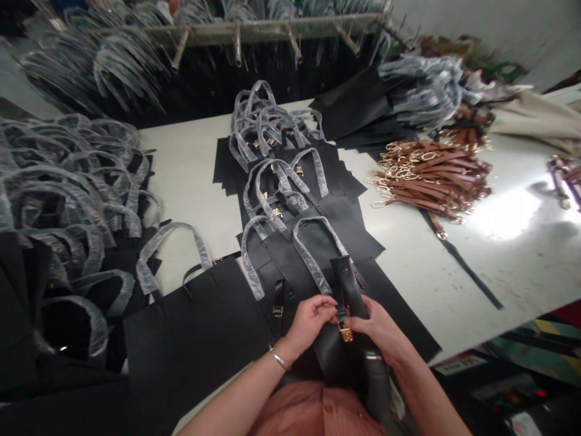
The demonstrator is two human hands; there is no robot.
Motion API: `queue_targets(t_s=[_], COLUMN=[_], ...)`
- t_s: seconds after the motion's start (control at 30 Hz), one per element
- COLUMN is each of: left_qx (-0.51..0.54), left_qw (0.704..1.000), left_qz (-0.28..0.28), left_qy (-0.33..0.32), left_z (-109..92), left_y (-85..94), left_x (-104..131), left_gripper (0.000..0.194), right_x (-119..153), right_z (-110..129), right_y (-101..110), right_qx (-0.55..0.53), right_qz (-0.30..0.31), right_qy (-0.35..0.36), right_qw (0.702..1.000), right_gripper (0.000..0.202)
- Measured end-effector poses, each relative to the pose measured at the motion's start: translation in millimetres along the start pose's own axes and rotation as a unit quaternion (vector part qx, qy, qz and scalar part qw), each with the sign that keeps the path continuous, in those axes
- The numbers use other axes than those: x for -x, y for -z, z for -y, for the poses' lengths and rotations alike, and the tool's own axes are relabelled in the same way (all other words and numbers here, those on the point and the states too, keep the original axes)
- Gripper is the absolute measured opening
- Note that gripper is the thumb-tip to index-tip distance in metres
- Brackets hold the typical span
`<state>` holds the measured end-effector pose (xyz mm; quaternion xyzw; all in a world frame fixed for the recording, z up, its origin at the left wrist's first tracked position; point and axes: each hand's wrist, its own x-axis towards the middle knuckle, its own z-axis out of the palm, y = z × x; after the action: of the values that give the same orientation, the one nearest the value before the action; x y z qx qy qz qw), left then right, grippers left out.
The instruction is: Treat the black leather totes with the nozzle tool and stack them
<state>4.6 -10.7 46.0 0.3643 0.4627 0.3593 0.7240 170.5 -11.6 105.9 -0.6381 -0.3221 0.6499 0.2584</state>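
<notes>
Low in the middle of the head view, my right hand (376,321) is closed around a wide black leather strap (349,287), with the thumb beside a gold buckle (345,332). My left hand (313,318) is closed in a pinch at the narrow black strap just above that buckle. What exactly lies between its fingertips is partly hidden. Under both hands lie flat black leather bag panels (306,266) with plastic-wrapped handles (313,257). Left of my left hand, another black tab with a gold buckle (278,310) rests on a panel.
Black panels with wrapped handles (68,200) are heaped on the left of the white table (181,175). Brown straps with gold clasps (436,175) lie in a pile at the right, near a loose black strap (474,275). A metal rack (236,36) with wrapped handles stands behind.
</notes>
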Motion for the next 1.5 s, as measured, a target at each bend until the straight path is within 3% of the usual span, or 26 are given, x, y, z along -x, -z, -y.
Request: queue_targets(t_s=[0.17,0.3,0.43,0.53,0.8,0.97,1.1,1.3,1.5], left_qx=[0.020,0.101,0.170,0.183,0.132,0.033,0.012,0.013,0.048], left_qw=[1.000,0.994,0.984,0.981,0.988,0.998,0.998,0.999,0.998], left_qz=[-0.002,-0.032,-0.011,-0.051,-0.078,-0.030,-0.033,-0.044,-0.037], left_qy=[0.008,0.019,0.049,0.040,0.014,-0.043,-0.044,-0.028,0.003], left_z=[-2.9,1.6,8.8,11.6,11.8,9.5,6.1,8.4,2.4], left_y=[-1.0,-9.9,-23.5,-25.8,-10.1,-4.1,-1.1,0.4,-0.8], left_x=[0.9,5.5,13.8,13.3,0.1,0.4,1.8,0.5,0.7], left_gripper=[0.018,0.033,0.038,0.037,0.046,0.026,0.028,0.028,0.037], right_x=[1.2,-0.8,-6.1,-0.7,66.9,71.9,64.1,62.3,53.9], right_z=[1.7,-2.1,-9.5,-9.4,-0.2,-7.5,0.4,5.5,11.6], right_y=[0.3,-0.4,-0.6,8.4,53.6,40.2,25.7,21.6,27.4], right_qx=[-0.010,0.015,0.058,0.087,0.172,0.118,0.054,0.031,0.034], right_qz=[0.013,-0.012,-0.041,-0.046,0.094,0.141,0.139,0.174,0.080], right_qy=[0.004,0.012,0.033,0.038,-0.015,-0.080,-0.074,-0.098,-0.065], right_qw=[1.000,1.000,0.997,0.994,0.980,0.980,0.986,0.979,0.994], right_gripper=[0.029,0.025,0.025,0.027,0.030,0.031,0.034,0.041,0.048])
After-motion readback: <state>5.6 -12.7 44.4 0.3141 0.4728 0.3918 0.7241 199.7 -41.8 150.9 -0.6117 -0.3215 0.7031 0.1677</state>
